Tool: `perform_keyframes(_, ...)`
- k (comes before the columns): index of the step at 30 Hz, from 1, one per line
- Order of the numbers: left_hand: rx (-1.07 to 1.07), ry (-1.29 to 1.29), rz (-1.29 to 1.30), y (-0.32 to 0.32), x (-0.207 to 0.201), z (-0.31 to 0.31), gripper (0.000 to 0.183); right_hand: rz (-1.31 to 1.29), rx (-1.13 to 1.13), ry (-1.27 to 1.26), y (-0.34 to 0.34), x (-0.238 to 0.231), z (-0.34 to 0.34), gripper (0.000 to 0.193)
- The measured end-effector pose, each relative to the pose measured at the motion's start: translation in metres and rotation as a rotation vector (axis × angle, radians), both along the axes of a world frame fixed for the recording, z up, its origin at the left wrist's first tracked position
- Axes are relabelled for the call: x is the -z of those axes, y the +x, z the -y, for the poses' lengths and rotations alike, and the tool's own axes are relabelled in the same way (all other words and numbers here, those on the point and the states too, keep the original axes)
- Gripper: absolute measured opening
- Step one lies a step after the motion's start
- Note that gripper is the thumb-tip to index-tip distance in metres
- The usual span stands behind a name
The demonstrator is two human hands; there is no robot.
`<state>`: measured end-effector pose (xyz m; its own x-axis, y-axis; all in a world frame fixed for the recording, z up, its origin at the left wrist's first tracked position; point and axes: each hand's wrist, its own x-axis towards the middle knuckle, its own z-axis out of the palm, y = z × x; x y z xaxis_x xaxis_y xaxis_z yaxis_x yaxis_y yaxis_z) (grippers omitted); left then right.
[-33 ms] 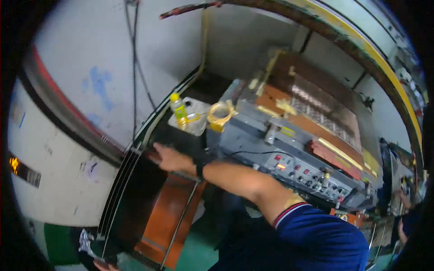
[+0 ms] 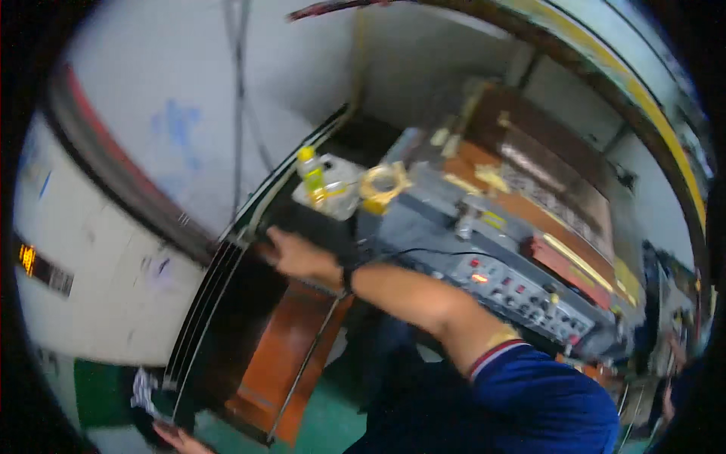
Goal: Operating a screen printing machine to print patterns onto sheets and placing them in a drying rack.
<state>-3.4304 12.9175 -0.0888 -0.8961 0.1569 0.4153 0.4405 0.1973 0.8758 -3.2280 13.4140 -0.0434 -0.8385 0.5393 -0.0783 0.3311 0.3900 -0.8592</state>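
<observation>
Reaching across from the right, my right arm ends in my right hand [image 2: 291, 256] at the far end of a long black panel [image 2: 234, 318] with thin pale lines along its left edge. Blur softens the fingers, which look curled over that end. At the panel's near end, my left hand [image 2: 181, 440] is only partly in the picture. Its fingers are too cut off and smeared to show any grip. An orange-brown board [image 2: 283, 356] lies right of the black panel, with a thin rod [image 2: 310, 359] along it.
Beyond my right hand, a bottle with a yellow cap [image 2: 311, 178] and a tape roll [image 2: 383, 184] stand beside a grey machine [image 2: 423, 219] with a knobbed control panel [image 2: 522, 291]. A white cabinet-like surface [image 2: 98, 257] is on the left. Another person's hand [image 2: 668, 401] shows at far right.
The whole view has shifted slightly, so the scene sits a little farther right. More of my left hand shows at the lower edge. My right hand stays at the panel's far end.
</observation>
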Motion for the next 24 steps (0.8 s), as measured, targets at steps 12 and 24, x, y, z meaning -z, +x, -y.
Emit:
perform_keyframes(12, 0.025, 0.501, 0.377, -0.002, 0.011, 0.049, 0.077, -0.086, -0.17, 0.052, -0.009, 0.004, 0.004, 0.073)
perform_keyframes(24, -0.013, 0.108, 0.352, 0.007, 0.003, 0.011, 0.069, 0.025, -0.102, -0.098, -0.017, 0.013, -0.001, 0.078)
